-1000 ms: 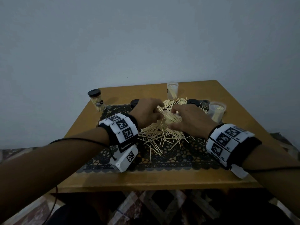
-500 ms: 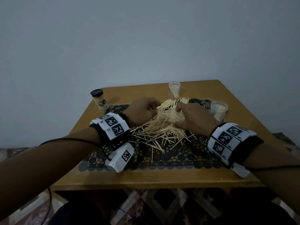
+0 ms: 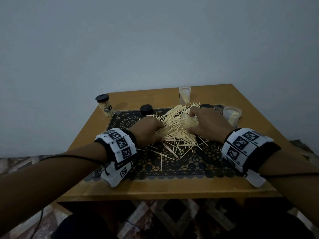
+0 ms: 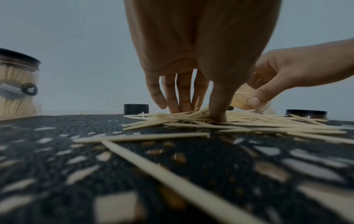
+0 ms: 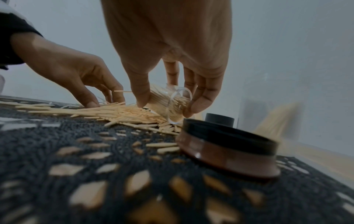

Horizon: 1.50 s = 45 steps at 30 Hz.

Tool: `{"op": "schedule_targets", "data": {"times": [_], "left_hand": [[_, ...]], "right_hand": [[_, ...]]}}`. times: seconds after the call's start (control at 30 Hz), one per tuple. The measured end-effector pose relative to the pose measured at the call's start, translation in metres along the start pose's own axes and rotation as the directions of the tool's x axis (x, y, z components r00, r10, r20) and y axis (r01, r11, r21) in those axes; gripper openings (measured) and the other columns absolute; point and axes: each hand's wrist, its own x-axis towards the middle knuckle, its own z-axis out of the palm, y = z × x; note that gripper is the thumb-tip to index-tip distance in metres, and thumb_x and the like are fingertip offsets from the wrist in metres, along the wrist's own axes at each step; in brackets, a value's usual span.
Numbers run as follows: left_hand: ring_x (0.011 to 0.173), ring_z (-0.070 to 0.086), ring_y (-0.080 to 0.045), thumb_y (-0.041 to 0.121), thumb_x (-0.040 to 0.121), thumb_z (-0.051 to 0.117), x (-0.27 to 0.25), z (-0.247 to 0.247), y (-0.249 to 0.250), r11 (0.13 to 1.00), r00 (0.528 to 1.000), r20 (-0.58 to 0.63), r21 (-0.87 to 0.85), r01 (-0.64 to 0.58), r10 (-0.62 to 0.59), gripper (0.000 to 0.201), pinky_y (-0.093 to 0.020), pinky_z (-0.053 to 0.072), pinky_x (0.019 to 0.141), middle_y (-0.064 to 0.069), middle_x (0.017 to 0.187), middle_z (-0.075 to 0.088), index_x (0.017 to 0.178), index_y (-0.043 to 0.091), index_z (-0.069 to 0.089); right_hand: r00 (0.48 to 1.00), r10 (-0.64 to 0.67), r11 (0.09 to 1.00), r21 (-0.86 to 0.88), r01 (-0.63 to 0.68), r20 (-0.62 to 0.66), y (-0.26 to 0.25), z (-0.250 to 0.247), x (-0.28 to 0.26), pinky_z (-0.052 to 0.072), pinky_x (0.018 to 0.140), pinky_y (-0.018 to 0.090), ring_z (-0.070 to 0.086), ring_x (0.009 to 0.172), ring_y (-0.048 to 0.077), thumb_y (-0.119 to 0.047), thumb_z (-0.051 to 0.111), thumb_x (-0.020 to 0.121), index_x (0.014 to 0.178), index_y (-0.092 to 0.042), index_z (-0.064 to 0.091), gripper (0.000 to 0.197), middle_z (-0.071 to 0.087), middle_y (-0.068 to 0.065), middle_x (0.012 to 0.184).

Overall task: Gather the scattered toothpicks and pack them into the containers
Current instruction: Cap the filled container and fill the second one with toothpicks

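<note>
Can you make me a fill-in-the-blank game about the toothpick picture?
1. The right hand holds a clear container tipped on its ____.
2. The left hand presses its fingers down on the pile of ____.
3. The container with a lid on stands at the table's far ____ corner.
4. The lace mat under the pile is ____ in colour.

Missing words: side; toothpicks; left; black

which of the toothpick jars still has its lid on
The jar at the far left corner of the table, standing off the mat with a black lid. The two clear jars at the back and right stand open.
</note>
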Motion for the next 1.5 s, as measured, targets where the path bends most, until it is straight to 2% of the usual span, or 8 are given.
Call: {"op": "schedule_targets", "data": {"times": [0.17,0.4,0.6,0.8,0.9,1.1,1.27,1.5], "left_hand": [[0.085,0.063,-0.017,0.028,0.082,0.074,0.004,0.001,-0.004,0.995,0.996,-0.076,-0.093,-0.047,0.04,0.023,-0.035,0.053,0.076,-0.002,0.093,0.068,0.098,0.012,0.068],[0.071,0.06,-0.015,0.031,0.089,0.065,0.006,-0.001,-0.005,0.994,0.992,-0.103,-0.073,-0.076,0.068,0.021,-0.028,0.047,0.064,-0.001,0.082,0.069,0.089,0.011,0.071],[0.068,0.055,-0.012,0.018,0.091,0.063,0.008,-0.005,-0.004,0.995,0.996,-0.006,-0.038,-0.093,0.093,0.013,-0.026,0.04,0.065,-0.002,0.084,0.07,0.094,0.009,0.072],[0.079,0.067,-0.017,0.014,0.09,0.065,0.004,-0.015,-0.008,0.99,0.997,-0.061,-0.134,-0.053,0.045,0.016,-0.031,0.051,0.073,-0.003,0.093,0.075,0.101,0.01,0.076],[0.088,0.068,-0.017,0.014,0.088,0.068,0.002,-0.02,-0.012,0.984,0.995,-0.095,-0.179,-0.018,0.001,0.019,-0.025,0.048,0.074,-0.003,0.099,0.074,0.104,0.01,0.075],[0.082,0.067,-0.019,0.016,0.083,0.072,0.0,-0.025,-0.012,0.974,0.988,-0.145,-0.226,0.015,-0.049,0.018,-0.037,0.052,0.078,-0.005,0.092,0.075,0.101,0.012,0.076],[0.081,0.067,-0.008,0.011,0.083,0.072,0.004,-0.026,0.003,0.961,0.991,-0.134,-0.274,-0.021,-0.017,0.03,-0.004,0.045,0.066,-0.001,0.101,0.073,0.112,0.013,0.07],[0.087,0.065,-0.016,0.012,0.085,0.07,0.01,-0.026,0.009,0.984,0.988,-0.147,-0.165,-0.07,0.046,0.026,-0.003,0.033,0.066,-0.004,0.104,0.073,0.112,0.014,0.071]], "right_hand": [[0.998,-0.047,0.999,0.028,0.046,0.044,0.0,-0.003,-0.001,0.042,0.074,0.03,0.049,0.091,0.015,-0.043,0.074,0.08,0.121,-0.02,0.054,0.051,0.06,0.003,0.115],[0.996,-0.065,0.998,0.028,0.063,0.058,-0.005,0.0,-0.002,0.038,0.074,0.029,0.045,0.092,0.013,-0.042,0.072,0.082,0.122,-0.021,0.053,0.049,0.057,0.002,0.116],[0.998,-0.042,0.998,0.044,0.039,0.054,-0.001,-0.003,-0.002,0.045,0.077,0.032,0.049,0.093,0.015,-0.042,0.073,0.08,0.12,-0.021,0.054,0.049,0.059,0.003,0.116],[0.998,-0.051,0.998,0.036,0.049,0.044,0.0,-0.003,-0.001,0.042,0.076,0.03,0.047,0.093,0.013,-0.042,0.074,0.08,0.121,-0.021,0.055,0.05,0.059,0.003,0.117],[0.998,-0.049,0.999,0.024,0.048,0.043,0.0,-0.003,-0.001,0.043,0.075,0.03,0.048,0.092,0.014,-0.042,0.075,0.079,0.12,-0.021,0.054,0.05,0.058,0.003,0.115],[0.996,-0.078,0.997,0.023,0.077,0.052,-0.004,-0.002,-0.001,0.038,0.072,0.028,0.047,0.089,0.014,-0.043,0.073,0.08,0.118,-0.022,0.055,0.047,0.051,-0.003,0.103],[0.994,-0.099,0.995,0.029,0.098,0.038,-0.007,0.0,-0.002,0.036,0.07,0.028,0.048,0.087,0.014,-0.043,0.072,0.081,0.118,-0.022,0.055,0.046,0.056,0.0,0.109],[0.994,-0.105,0.994,0.045,0.104,0.025,-0.007,-0.001,-0.002,0.037,0.072,0.029,0.051,0.092,0.016,-0.044,0.073,0.08,0.119,-0.021,0.055,0.048,0.058,0.003,0.114]]}}
